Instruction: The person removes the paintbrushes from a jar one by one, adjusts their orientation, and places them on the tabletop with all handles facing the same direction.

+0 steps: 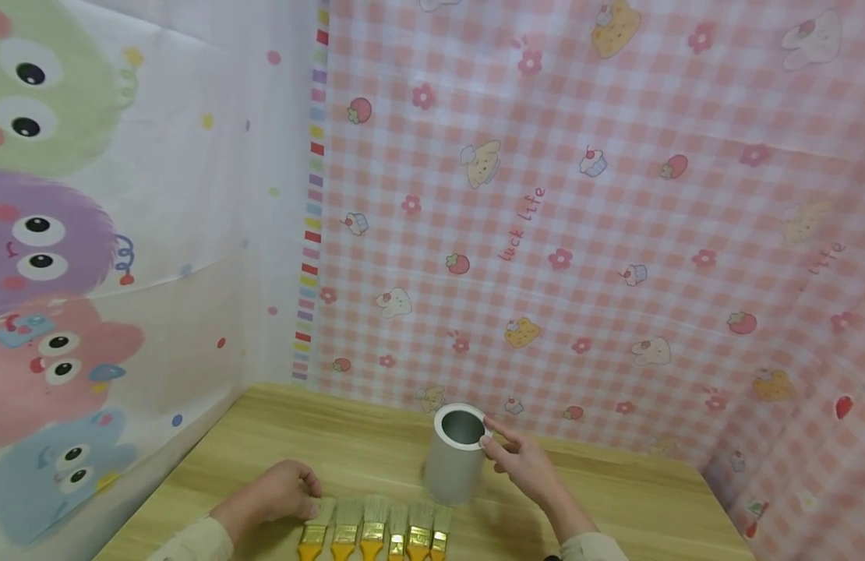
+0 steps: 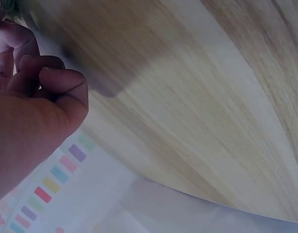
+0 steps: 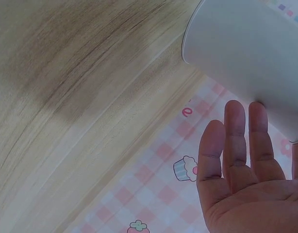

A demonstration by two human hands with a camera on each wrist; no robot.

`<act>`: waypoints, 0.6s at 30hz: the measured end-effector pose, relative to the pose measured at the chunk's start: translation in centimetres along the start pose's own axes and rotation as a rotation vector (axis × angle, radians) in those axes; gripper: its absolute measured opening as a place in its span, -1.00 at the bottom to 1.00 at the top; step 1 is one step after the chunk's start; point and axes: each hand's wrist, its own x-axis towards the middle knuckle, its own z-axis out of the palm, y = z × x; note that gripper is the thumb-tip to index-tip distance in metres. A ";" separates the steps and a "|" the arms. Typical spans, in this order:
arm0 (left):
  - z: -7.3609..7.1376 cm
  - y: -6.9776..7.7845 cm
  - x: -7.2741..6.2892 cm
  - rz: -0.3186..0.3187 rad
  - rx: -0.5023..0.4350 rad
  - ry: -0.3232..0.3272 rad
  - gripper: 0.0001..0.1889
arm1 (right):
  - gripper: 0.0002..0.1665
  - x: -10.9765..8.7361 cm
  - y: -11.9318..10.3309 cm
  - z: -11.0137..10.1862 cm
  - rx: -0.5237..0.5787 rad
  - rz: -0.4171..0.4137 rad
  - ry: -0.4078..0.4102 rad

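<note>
A light grey cylindrical container [image 1: 455, 471] stands upright on the wooden table, its open top showing a dark inside. My right hand [image 1: 527, 465] holds it at the right of its rim, thumb in front and index finger behind. In the right wrist view the other fingers [image 3: 235, 128] are fairly straight, near or against the container's wall [image 3: 246, 53]; the thumb is hidden. Several paintbrushes with pale bristles and yellow handles lie in a row. At the leftmost paintbrush [image 1: 313, 538], my left hand [image 1: 281, 492] pinches the bristle tips, with its fingers curled.
The wooden table [image 1: 362, 436] reaches back to a pink checked cloth [image 1: 545, 296]. A white cloth with cartoon figures [image 1: 194, 327] hangs at the left. More paintbrushes [image 1: 375, 534] lie side by side, their handles cut off by the lower image edge.
</note>
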 end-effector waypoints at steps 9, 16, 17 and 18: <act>0.1 0.3 0.2 -0.043 -0.041 0.013 -0.72 | -0.36 0.1 0.0 -0.2 -0.009 -0.003 0.011; 0.3 0.0 0.2 -0.022 -0.019 0.047 -0.68 | -0.37 0.1 0.1 -0.2 -0.006 -0.034 0.008; 0.2 -0.1 0.2 -0.022 -0.013 0.051 -0.67 | -0.37 0.1 0.1 -0.3 -0.012 -0.040 0.004; 0.2 -0.1 0.2 -0.019 -0.010 0.052 -0.65 | -0.37 0.1 0.1 -0.2 -0.023 -0.044 0.002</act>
